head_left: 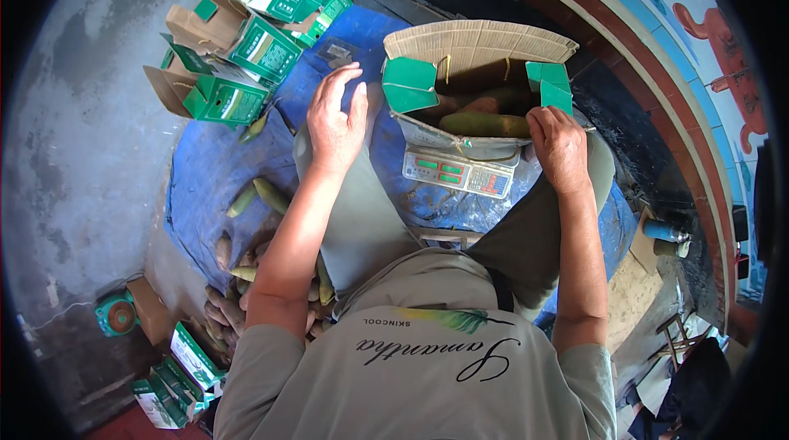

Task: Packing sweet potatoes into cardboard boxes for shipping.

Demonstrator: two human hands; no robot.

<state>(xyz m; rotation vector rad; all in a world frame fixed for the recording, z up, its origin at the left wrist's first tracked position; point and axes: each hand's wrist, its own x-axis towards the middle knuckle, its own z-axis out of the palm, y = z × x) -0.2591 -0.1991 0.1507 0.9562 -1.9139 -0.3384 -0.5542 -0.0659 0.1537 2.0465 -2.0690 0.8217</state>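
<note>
An open cardboard box (481,46) with green flaps stands on a small weighing scale (459,170) between my knees. Long green and brown vegetables (485,124) lie inside it. My right hand (559,148) rests on the box's right front corner, fingers curled over the rim. My left hand (335,118) hovers open above my left knee, fingers spread, holding nothing, just left of the box.
A blue tarp (205,177) covers the ground. Loose vegetables (255,193) lie on it at my left, with a pile (230,292) by my left hip. Empty green cartons (238,54) are stacked at the far left, with more cartons (177,378) and a tape roll (119,315) at lower left.
</note>
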